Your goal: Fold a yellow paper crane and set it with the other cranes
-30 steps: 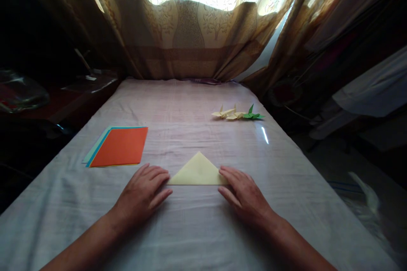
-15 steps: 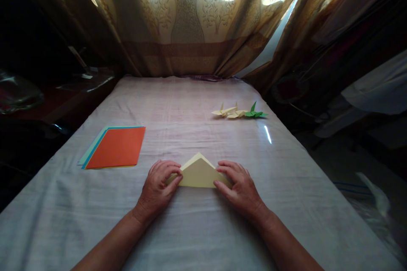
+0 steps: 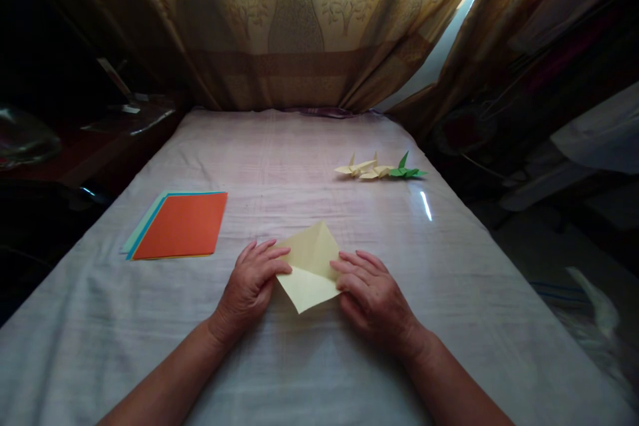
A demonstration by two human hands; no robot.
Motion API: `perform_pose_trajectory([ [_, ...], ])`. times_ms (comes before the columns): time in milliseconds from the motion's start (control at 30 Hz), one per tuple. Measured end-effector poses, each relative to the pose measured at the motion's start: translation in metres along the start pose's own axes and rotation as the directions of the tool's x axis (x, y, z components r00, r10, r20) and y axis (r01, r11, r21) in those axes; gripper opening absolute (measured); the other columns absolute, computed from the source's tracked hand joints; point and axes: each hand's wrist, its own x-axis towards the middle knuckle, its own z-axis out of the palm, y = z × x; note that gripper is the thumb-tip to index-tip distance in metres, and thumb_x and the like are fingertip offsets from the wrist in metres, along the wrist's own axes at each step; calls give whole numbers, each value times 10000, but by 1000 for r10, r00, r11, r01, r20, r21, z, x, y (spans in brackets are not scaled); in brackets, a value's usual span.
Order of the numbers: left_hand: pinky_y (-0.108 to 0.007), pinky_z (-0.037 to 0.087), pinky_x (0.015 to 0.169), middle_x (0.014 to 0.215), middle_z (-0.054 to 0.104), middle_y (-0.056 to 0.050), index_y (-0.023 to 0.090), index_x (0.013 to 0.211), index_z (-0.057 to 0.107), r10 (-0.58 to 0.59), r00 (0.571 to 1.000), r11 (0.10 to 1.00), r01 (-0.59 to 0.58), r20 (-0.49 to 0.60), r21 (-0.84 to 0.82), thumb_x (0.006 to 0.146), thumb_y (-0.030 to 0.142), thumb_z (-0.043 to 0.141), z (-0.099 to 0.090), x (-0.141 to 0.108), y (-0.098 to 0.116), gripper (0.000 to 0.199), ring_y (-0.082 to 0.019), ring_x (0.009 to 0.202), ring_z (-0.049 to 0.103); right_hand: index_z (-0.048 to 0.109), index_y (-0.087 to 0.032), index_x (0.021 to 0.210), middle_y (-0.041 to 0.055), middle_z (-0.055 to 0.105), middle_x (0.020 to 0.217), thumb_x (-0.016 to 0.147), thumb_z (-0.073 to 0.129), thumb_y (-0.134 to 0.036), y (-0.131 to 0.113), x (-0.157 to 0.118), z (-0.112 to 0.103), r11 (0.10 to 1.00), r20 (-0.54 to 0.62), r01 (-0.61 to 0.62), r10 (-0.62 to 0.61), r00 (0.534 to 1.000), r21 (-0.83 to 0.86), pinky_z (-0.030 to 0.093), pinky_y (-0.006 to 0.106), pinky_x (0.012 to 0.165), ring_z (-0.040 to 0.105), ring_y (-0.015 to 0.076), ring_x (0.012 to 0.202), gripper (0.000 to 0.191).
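Observation:
A pale yellow paper (image 3: 310, 269) lies unfolded on the cloth between my hands, with crease lines across it and one corner pointing toward me. My left hand (image 3: 255, 279) holds its left corner, the fingers lying over the edge and the thumb mostly tucked beneath. At the right corner, my right hand (image 3: 372, 289) grips the sheet with its fingers close together and its thumb low at the edge.
A stack of coloured sheets with orange on top (image 3: 182, 225) lies at the left. Folded paper figures, cream (image 3: 364, 168) and green (image 3: 407, 170), stand at the back right. Behind the cloth-covered surface (image 3: 249, 146) hangs a patterned curtain (image 3: 299, 33).
The yellow paper was a folded triangle and is now opened out and turned slightly, its near corner toward me. The view has tilted down a little.

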Motion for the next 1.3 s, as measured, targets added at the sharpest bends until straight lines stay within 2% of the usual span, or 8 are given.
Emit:
perform_pose_trajectory([
  [167, -540, 183, 1150, 1365, 571, -67, 259, 1260, 553, 125, 985, 992, -128, 115, 22, 838, 135, 512, -7, -3, 11, 442, -262, 1369, 386, 587, -228, 962, 39, 745, 956, 785, 496, -85, -5, 1, 3, 1000, 53, 18, -17, 998, -7, 354, 418, 1084, 646, 213, 1079, 245],
  [300, -549, 116, 1163, 1299, 624, -29, 290, 1112, 649, 162, 976, 986, -164, 146, 3, 773, 102, 532, -6, -6, 14, 404, -264, 1346, 423, 596, -210, 1029, 48, 741, 991, 772, 498, -90, -8, 0, 7, 1000, 108, 7, -10, 994, 30, 371, 426, 1067, 657, 220, 1035, 300],
  [433, -527, 207, 1140, 1189, 692, -24, 278, 1014, 687, 162, 962, 987, -156, 219, -47, 791, 65, 499, -6, -10, 3, 361, -240, 1261, 529, 589, -215, 1172, 59, 698, 1172, 743, 515, -77, -3, -4, 8, 999, 172, -9, 2, 985, 37, 366, 466, 1060, 621, 249, 1114, 457],
  [733, -482, 278, 1141, 1120, 728, -38, 260, 972, 722, 35, 947, 953, 65, 320, -296, 920, 307, 557, -27, -8, -10, 179, -227, 1148, 630, 655, -269, 954, 16, 745, 1024, 854, 531, -138, 14, -11, -2, 990, 172, -73, 51, 984, 122, 385, 453, 1034, 625, 218, 1125, 206],
  [900, -406, 407, 1070, 1016, 755, -16, 255, 1023, 716, -128, 966, 930, 196, 225, -312, 949, 355, 488, -27, -8, -9, 260, -218, 1073, 662, 639, -246, 1062, 58, 738, 1009, 899, 486, -170, 8, -1, 4, 976, 118, -147, 129, 985, 162, 412, 461, 1020, 633, 216, 1101, 237],
  [1000, -448, 333, 1117, 1124, 726, -43, 252, 1086, 698, -82, 960, 950, 156, 269, -269, 911, 377, 552, -26, -8, -9, 260, -248, 1175, 605, 641, -232, 1047, 75, 729, 1021, 914, 456, -176, 6, 2, 6, 974, 117, -168, 150, 982, 154, 417, 461, 1015, 621, 222, 1120, 235],
  [1133, -525, 161, 1163, 1289, 645, -43, 323, 1207, 653, 21, 890, 990, 46, 456, -135, 829, 342, 673, -25, -8, -10, 379, -287, 1327, 466, 646, -238, 1080, 72, 706, 1136, 844, 516, -175, 8, -2, 4, 983, 252, -86, 43, 967, 162, 366, 475, 1054, 555, 249, 1220, 277],
  [1300, -511, 125, 1163, 1302, 637, -23, 342, 1224, 641, 72, 886, 997, -62, 457, -37, 856, 243, 604, -26, -8, -10, 383, -265, 1332, 461, 667, -288, 1160, 51, 653, 1268, 835, 534, -153, 13, -6, 6, 997, 319, -43, 19, 948, 69, 330, 479, 1070, 516, 258, 1264, 376],
])
